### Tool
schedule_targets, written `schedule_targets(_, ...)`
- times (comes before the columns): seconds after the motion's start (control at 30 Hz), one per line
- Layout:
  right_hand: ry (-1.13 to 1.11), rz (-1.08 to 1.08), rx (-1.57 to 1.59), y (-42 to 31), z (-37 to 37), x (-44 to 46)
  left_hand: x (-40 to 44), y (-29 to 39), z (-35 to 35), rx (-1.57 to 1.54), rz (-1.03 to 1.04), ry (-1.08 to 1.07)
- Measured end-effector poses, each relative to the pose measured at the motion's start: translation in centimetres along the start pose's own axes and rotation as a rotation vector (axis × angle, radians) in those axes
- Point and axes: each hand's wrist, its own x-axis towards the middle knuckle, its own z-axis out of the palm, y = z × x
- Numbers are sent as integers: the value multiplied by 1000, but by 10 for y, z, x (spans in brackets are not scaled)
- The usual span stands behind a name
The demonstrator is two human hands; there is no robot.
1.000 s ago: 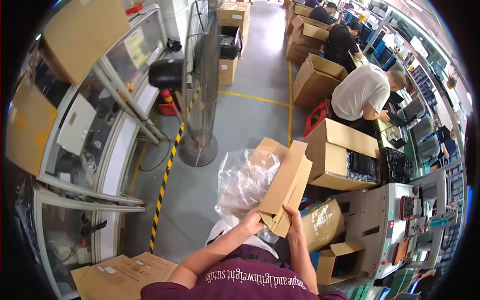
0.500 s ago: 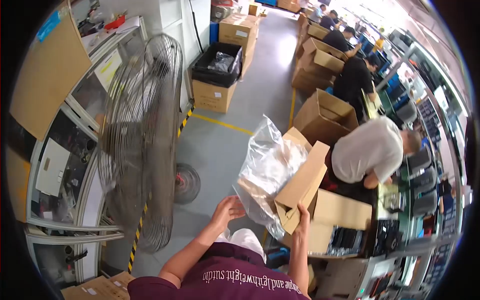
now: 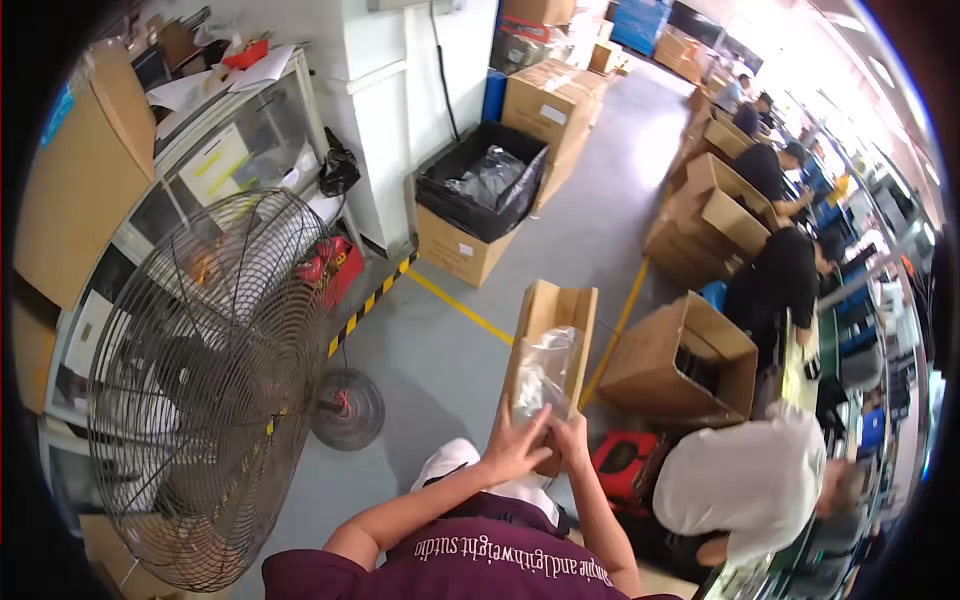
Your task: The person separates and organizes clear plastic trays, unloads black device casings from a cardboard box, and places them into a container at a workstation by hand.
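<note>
A folded brown cardboard piece (image 3: 582,320), shaped like an open trough, is held in front of my body and points away from me. Inside its channel lies a crumpled clear plastic bag (image 3: 550,360). My left hand (image 3: 515,445) grips the near left side of the cardboard, one digit reaching across onto the plastic. At the near right end, my right hand (image 3: 571,440) is closed around the cardboard, close beside my left. Some fingertips of both hands are hidden.
A large fan (image 3: 210,400) stands at the left on its round base (image 3: 350,410). Ahead is a black-lined bin (image 3: 450,205) on a carton. At the right are open cardboard boxes (image 3: 640,375) and a seated person in a white shirt (image 3: 735,490). Co-workers sit farther along the bench.
My left hand has come from the side onto the cardboard. The plastic bag, large and spread out before, is now bunched within the trough. The view has shifted and the cardboard points forward.
</note>
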Motion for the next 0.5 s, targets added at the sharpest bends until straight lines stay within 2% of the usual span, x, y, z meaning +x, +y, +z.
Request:
schedule_targets(0.03, -110, 77, 254, -30, 5, 14, 14, -24, 4, -157, -72, 64)
schedule_targets(0.07, -181, 115, 305, -23, 9, 40, 28, -39, -5, -350, -69, 109)
schedule_targets(0.1, -249, 153, 358, -24, 14, 67, 46, -45, -15, -346, -86, 138)
schedule_targets(0.17, -357, 204, 316, -36, 23, 115, 77, -50, -30, -50, -108, 146)
schedule_targets(0.27, -482, 366, 469, -61, 43, 182, 135, -80, -48, -19, -98, 170)
schedule_targets(0.37, -514, 541, 836, -80, 62, 238, 196, -119, -55, 46, -92, 182)
schedule_targets(0.4, -527, 554, 814, -81, 64, 258, 217, -128, -63, -14, -113, 152)
schedule_targets(0.47, -525, 384, 730, -81, 74, 299, 254, -148, -78, -39, -112, 110)
schedule_targets(0.5, -530, 371, 757, -93, 81, 312, 273, -155, -85, -39, -134, 121)
